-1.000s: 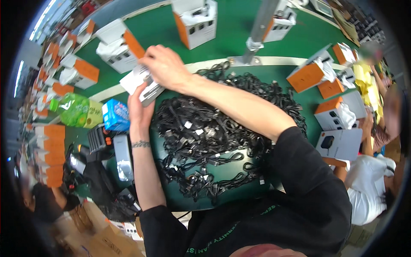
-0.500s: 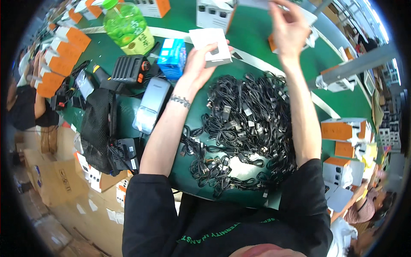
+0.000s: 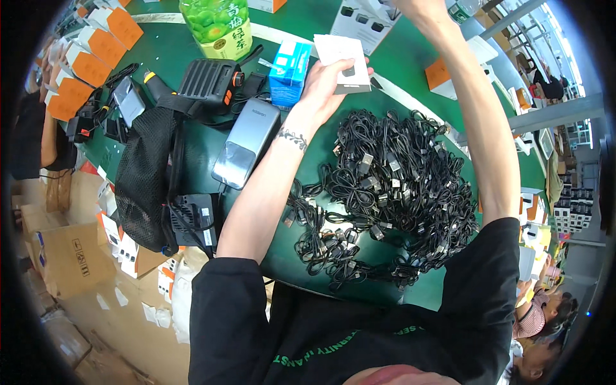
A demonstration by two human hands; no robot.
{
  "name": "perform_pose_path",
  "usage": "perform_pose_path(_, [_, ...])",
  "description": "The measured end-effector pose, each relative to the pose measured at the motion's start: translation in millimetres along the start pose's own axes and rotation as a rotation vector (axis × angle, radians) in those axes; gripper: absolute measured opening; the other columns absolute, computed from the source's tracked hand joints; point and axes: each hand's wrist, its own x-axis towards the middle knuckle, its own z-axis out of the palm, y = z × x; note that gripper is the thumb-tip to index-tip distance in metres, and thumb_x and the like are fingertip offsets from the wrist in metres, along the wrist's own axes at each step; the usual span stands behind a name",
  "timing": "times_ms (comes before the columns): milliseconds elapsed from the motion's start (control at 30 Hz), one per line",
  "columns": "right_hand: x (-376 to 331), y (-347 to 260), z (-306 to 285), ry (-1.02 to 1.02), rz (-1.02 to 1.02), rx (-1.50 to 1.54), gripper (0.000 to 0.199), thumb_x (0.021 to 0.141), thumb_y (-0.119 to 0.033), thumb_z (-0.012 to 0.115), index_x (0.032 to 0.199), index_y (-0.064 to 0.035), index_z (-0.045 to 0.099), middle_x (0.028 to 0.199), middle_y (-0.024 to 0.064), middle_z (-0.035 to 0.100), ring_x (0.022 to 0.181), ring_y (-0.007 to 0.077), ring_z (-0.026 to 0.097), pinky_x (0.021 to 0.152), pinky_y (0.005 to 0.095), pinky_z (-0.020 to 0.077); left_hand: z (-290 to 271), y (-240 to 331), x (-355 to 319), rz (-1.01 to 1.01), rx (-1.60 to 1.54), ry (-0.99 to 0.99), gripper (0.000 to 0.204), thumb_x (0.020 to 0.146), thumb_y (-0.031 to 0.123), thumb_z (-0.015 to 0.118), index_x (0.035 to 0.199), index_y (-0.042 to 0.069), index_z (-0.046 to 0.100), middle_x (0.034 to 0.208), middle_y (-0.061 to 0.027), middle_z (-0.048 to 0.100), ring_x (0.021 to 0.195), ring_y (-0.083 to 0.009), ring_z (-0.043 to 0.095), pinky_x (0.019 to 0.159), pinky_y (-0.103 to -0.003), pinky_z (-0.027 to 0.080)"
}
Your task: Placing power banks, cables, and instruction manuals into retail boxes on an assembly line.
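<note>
My left hand [image 3: 326, 86] is closed round a small white box [image 3: 343, 58] with a dark printed picture, its thumb lying across the front. Up at the top edge, my right hand [image 3: 418, 9] reaches past a larger white box [image 3: 366, 22] printed with dark devices. The picture's edge cuts off its fingers, so what they do is hidden. Between my forearms lies a big heap of black bundled cables [image 3: 404, 186] on the green table [image 3: 308, 167]. A blue box [image 3: 290, 74] stands just left of my left hand.
A grey power bank [image 3: 247, 144], a black mesh bag [image 3: 144, 179], a black radio-like device [image 3: 208, 83] and a green-labelled bottle [image 3: 218, 29] stand left. Orange-and-white boxes [image 3: 96, 64] line the far left. A metal post [image 3: 552, 114] crosses at right; other people sit beyond.
My right hand has moved farther up, partly out of the picture. My left hand still holds the white box. The whole view has shifted, with table items appearing elsewhere in it.
</note>
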Motion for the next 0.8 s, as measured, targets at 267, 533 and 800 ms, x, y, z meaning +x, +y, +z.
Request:
perform_pose_path(267, [8.3, -16.1, 50.5, 0.15, 0.035, -0.083, 0.018, 0.081, -0.016, 0.058, 0.089, -0.0006, 0.061, 0.076, 0.0223, 0.064, 0.07, 0.0391, 0.066, 0.064, 0.0474, 0.0529, 1.8, 1.1, -0.7, -0.012, 0.012, -0.005, 0.041, 0.093, 0.007, 0.054, 0.13, -0.009, 0.045, 0.121, -0.0219, 0.061, 0.111, -0.0354, 0.062, 0.099, -0.044, 0.05])
perform_pose_path(533, [-82.3, -30.3, -55.6, -0.279, -0.143, 0.09, 0.013, 0.085, -0.009, 0.064, 0.094, -0.008, 0.074, 0.089, 0.0109, 0.073, 0.081, 0.0268, 0.071, 0.074, 0.0376, 0.0557, -9.6, 4.9, -5.5, -0.006, -0.002, 0.05, 0.037, 0.094, 0.007, 0.051, 0.128, -0.009, 0.048, 0.12, -0.0214, 0.061, 0.113, -0.0343, 0.061, 0.099, -0.044, 0.05])
perform_pose_path(800, [-193.1, 15.9, -36.0, -0.809, 0.035, 0.249, 0.02, 0.076, -0.012, 0.074, 0.095, -0.0051, 0.071, 0.094, 0.0109, 0.072, 0.088, 0.0283, 0.069, 0.081, 0.0379, 0.0535, -9.0, 2.1, -4.7, -0.014, 0.015, 0.006, 0.038, 0.094, 0.007, 0.052, 0.127, -0.011, 0.047, 0.12, -0.0223, 0.061, 0.112, -0.0342, 0.062, 0.099, -0.043, 0.05])
